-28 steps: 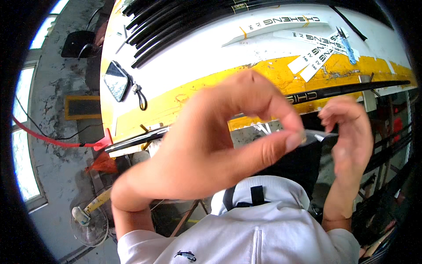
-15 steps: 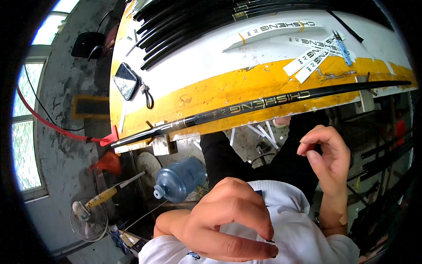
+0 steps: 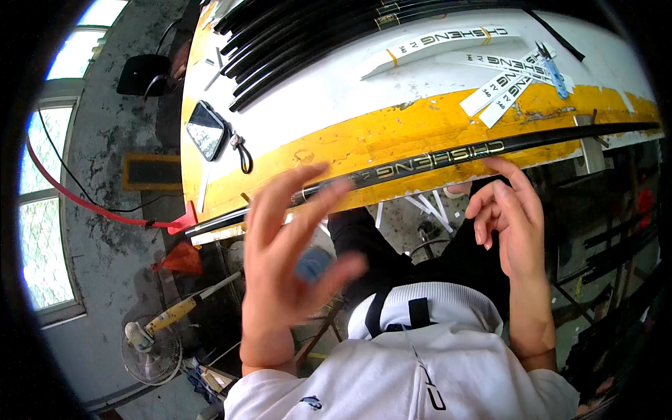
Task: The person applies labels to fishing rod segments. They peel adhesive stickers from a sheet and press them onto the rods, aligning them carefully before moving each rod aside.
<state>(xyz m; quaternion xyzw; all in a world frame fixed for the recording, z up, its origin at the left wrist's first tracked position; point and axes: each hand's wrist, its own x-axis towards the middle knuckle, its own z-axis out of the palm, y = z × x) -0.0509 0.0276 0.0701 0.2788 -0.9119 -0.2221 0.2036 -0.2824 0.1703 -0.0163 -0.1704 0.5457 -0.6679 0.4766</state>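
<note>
Head view: left hand point(image 3: 290, 255) at eight o'clock, fingers apart, and right hand point(image 3: 514, 227) at three, curled, hold unclear, seem poised for handling the rod point(image 3: 434, 159) that spans nine to two o'clock, which calls for light fingertip contact.

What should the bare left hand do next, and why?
I'd probably lower the left hand onto the slim, glossy black pole with gold lettering to steady it. Its spread, blurred fingers look empty and overlap the pole in view, while the bare right hand has its index fingertip by the lettering; contact is unclear.
</note>
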